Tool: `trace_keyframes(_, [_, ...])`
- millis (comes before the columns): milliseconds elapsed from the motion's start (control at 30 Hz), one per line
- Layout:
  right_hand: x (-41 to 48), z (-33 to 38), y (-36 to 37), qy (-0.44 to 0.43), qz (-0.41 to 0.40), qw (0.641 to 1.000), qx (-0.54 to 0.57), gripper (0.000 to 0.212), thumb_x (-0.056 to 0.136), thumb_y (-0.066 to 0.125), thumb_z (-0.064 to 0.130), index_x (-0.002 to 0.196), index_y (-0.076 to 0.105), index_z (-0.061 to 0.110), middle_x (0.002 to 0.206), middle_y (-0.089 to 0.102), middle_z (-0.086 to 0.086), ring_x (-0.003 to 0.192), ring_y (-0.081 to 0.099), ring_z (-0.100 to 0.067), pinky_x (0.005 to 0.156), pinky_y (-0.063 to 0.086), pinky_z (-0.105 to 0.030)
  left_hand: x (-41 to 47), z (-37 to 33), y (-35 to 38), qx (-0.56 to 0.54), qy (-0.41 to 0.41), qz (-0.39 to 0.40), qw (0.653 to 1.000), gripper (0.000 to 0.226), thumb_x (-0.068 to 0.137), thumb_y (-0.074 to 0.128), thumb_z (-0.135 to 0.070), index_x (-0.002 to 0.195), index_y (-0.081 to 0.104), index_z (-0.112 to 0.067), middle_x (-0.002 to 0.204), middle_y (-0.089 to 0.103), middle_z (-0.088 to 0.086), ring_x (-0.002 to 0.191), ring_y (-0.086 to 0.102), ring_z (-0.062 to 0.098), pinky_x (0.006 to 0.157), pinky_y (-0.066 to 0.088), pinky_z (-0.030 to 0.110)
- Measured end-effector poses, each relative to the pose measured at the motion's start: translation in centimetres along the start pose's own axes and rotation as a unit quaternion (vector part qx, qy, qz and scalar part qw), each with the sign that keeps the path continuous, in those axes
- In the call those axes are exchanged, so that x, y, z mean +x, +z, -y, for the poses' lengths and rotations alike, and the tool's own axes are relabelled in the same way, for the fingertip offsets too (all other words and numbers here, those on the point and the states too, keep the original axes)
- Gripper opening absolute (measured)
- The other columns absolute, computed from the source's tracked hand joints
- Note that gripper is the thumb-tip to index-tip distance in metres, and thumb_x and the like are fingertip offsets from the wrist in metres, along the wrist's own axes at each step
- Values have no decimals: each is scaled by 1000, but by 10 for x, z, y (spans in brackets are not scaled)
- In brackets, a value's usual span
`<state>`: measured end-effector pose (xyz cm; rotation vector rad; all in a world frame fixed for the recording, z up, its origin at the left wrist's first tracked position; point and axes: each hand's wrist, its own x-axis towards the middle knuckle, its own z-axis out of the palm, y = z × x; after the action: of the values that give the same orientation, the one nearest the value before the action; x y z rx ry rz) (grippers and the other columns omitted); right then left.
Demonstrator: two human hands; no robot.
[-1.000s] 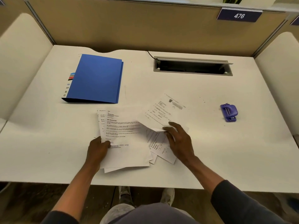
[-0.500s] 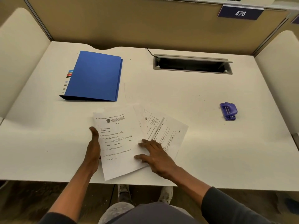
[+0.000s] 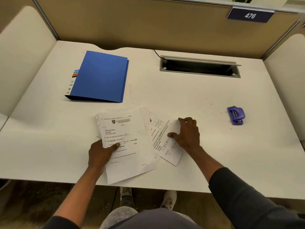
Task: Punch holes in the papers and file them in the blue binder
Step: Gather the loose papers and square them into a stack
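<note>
A loose stack of printed papers (image 3: 130, 146) lies near the desk's front edge. My left hand (image 3: 100, 152) grips the stack's left edge, thumb on top of the top sheet. A separate sheet (image 3: 165, 142) sticks out to the right, tilted, and my right hand (image 3: 187, 134) rests on its right side with fingers bent. The blue binder (image 3: 100, 76) lies closed at the back left. A small purple hole punch (image 3: 235, 115) sits at the right, apart from both hands.
The white desk (image 3: 198, 100) has a grey cable tray opening (image 3: 199, 67) at the back with a black cable beside it. Beige partition walls close the back and both sides. A sign reading 476 (image 3: 250, 15) hangs at the back right.
The lifted sheet has been laid down on the left stack. My right hand has moved right onto the tilted sheet. My left thumb has come onto the top sheet.
</note>
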<state>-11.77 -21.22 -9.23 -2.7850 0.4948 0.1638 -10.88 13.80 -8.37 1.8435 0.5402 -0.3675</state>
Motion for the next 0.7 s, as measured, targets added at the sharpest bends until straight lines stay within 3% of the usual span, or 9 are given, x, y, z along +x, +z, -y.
trace_keyframes(200, [6,8,-6,34,52,996,-58,88,68,78,73,137,53,24,123,62,-5,118,55,-30,99,36,-43,-13,-3,23,17,30,-19,999,39,82,91,-26,117,76,-19,119,79,2,103,75,26,93,62,51])
trace_keyframes(333, [2,12,-9,83,72,991,80,49,74,83,52,104,63,20,106,70,-3,103,64,-31,85,47,-41,-21,-8,38,17,48,-9,999,38,84,89,-24,119,75,-20,119,79,1,105,75,23,94,62,48])
trace_keyframes(433, [-4,4,-15,141,83,948,274,26,74,86,32,84,68,16,89,75,-3,85,72,-29,73,57,-43,-23,-8,47,-19,36,19,999,38,84,89,-22,119,76,-22,115,80,-5,104,76,20,92,63,46])
trace_keyframes(533, [-11,-9,-25,165,164,902,363,22,66,82,8,87,75,12,88,77,-6,76,71,-27,69,56,-38,-27,-13,58,-54,21,57,997,39,84,90,-16,120,76,-20,114,80,-4,100,77,16,80,63,32])
trace_keyframes(600, [-14,-18,-31,171,223,877,388,27,59,83,12,80,69,2,80,69,-5,67,62,-21,65,46,-34,-31,-16,68,-45,29,75,996,42,84,90,-16,123,75,-19,115,80,-5,98,76,10,73,59,21])
trace_keyframes(667, [-19,-23,-37,193,256,842,433,17,71,85,26,69,73,14,71,67,0,57,61,-15,64,42,-30,-34,-17,77,-19,39,90,995,43,84,89,-18,125,74,-19,116,79,-6,98,75,8,72,56,17])
trace_keyframes(700, [-21,-26,-39,192,263,826,460,21,79,84,33,77,78,13,72,71,0,59,67,-13,64,44,-26,-34,-17,82,-8,42,97,994,45,84,90,-19,126,74,-18,117,79,-6,100,75,9,74,57,19])
